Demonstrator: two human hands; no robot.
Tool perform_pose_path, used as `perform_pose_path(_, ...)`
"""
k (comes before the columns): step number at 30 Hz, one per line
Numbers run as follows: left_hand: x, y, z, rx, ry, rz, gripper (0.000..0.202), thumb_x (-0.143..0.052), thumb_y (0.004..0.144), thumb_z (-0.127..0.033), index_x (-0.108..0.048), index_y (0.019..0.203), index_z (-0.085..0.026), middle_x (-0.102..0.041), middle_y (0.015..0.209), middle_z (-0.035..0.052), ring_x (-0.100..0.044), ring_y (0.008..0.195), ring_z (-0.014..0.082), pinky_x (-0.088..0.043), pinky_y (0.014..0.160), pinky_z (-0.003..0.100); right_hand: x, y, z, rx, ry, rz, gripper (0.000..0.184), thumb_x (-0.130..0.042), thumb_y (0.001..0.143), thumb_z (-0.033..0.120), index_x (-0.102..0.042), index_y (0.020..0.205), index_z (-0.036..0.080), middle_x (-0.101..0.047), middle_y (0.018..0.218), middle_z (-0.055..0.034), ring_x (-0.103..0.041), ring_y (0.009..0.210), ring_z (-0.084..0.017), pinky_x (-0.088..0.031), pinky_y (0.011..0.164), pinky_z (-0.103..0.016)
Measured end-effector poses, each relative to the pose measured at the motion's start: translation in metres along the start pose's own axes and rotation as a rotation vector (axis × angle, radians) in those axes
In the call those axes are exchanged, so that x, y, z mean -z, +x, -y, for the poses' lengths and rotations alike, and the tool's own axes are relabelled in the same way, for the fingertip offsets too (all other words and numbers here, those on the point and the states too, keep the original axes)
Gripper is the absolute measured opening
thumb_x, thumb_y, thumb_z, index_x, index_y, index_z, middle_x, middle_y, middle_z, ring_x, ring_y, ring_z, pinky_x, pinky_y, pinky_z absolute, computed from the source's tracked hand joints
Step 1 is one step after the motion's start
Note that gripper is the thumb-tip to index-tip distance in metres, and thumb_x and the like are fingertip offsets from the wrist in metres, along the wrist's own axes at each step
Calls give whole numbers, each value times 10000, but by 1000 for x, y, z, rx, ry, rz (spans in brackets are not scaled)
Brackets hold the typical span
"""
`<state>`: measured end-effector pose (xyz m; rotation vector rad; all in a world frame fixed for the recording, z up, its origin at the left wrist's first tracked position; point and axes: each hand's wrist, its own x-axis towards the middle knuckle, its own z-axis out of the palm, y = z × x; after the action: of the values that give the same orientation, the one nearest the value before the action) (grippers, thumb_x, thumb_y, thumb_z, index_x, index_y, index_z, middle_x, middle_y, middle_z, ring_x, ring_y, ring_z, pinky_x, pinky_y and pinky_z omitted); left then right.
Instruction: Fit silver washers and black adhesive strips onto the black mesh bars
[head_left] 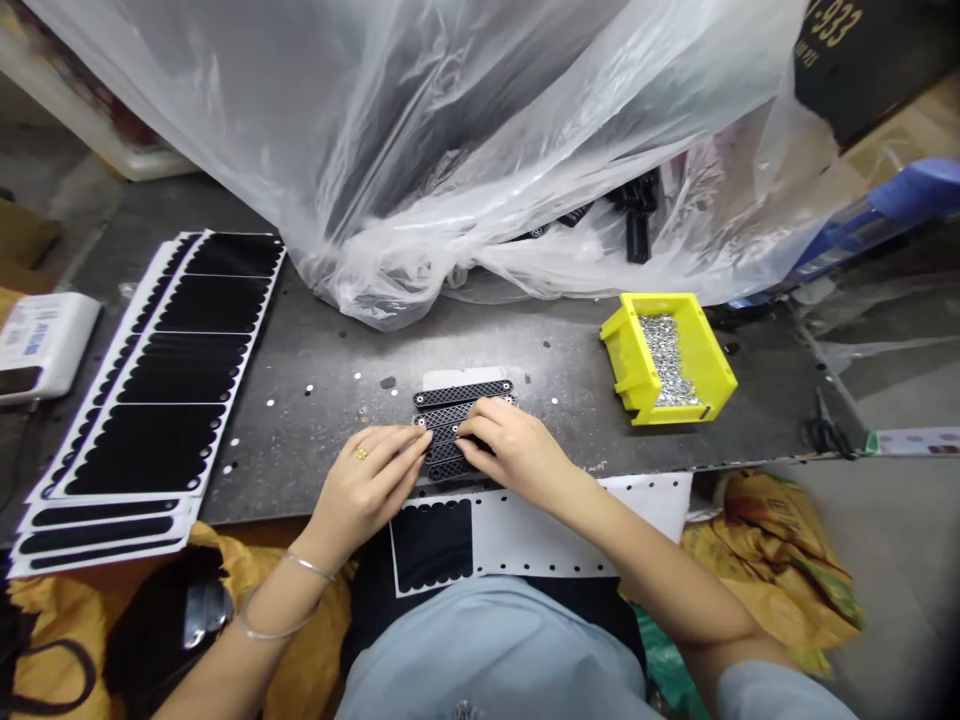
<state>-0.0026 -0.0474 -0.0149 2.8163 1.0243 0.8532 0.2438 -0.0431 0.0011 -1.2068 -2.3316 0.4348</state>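
While black-backed sheets (161, 390) lie stacked at far left of the tabletop (337, 445), the left hand (367, 490) and right hand (514, 450) press closed fingers (409, 450) onto perforated black strips (461, 393) at centre (strips partly hidden); a yellow bin (634, 375) of small silver parts (664, 360) sits right.

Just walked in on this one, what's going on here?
A seated person has their left hand and right hand on a stack of black perforated strips on a dark workbench. A yellow bin of small silver pieces sits to the right; sheets of black pads lie to the left.
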Motion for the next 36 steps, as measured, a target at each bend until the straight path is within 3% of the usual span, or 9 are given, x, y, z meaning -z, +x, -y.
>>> perform_pose_path(6,4,-2,-2,-8,7,-2,339,-631,970,-115,-636,1294,-215,-755,1230,55,-697,1127,229,-498,1023,424,-15,8,22,127,18,-59,237,-505,1036,189,-681,880,164,-667,827,-66,-604,780,-204,-525,698,-322)
perform_pose_path(10,1,12,-6,71,-74,6,311,-624,987,-133,-640,1290,-202,-766,1189,62,-691,1105,210,-482,1009,405,12,-5,8,44,95,-122,129,-541,1029,173,-664,990,163,-690,913,-63,-641,857,-174,-557,798,-303)
perform_pose_path(15,-9,38,-1,-20,-116,68,239,-521,1038,-139,-675,1208,-205,-769,1147,53,-673,1055,193,-469,982,385,54,-42,-19,-252,90,-266,96,-589,1002,184,-678,995,216,-665,875,-29,-609,740,-159,-527,686,-310)
perform_pose_path(20,-3,44,6,5,-137,128,173,-513,1053,-191,-686,1052,-197,-755,1031,40,-655,953,188,-462,944,374,56,-62,-19,-253,21,-163,107,-591,997,219,-677,994,283,-667,880,-22,-657,776,-203,-549,671,-337)
perform_pose_path(25,13,21,-1,52,-109,146,79,-593,1013,-184,-668,1040,-187,-736,1023,45,-657,965,199,-458,955,385,85,-35,-75,-280,-343,-305,150,-554,1007,189,-702,988,180,-698,997,-159,-611,957,-303,-480,875,-503)
perform_pose_path(28,14,13,-8,57,-19,82,76,-618,994,-161,-667,1048,-183,-744,1028,52,-671,946,209,-459,970,414,107,-6,-106,-257,-412,-274,195,-557,993,132,-716,881,152,-708,969,-186,-581,981,-315,-421,910,-538)
perform_pose_path(31,11,12,-16,50,57,32,96,-615,991,-137,-667,1059,-181,-757,1008,51,-684,921,209,-476,966,421,93,13,-87,-110,-312,-130,157,-614,972,136,-719,862,175,-712,886,-110,-594,890,-251,-463,858,-443)
perform_pose_path(34,7,8,-21,34,57,-31,161,-647,964,-107,-666,1108,-177,-770,1014,58,-700,929,204,-498,960,405,46,14,-32,89,-134,21,106,-622,1003,236,-725,995,211,-712,927,-45,-616,846,-188,-507,786,-331)
perform_pose_path(36,4,1,-22,24,47,-59,218,-694,946,-162,-662,1162,-173,-775,1042,78,-712,964,223,-508,958,411,15,8,-1,121,-79,31,173,-563,1037,242,-721,1007,179,-698,929,-75,-610,844,-200,-507,759,-326)
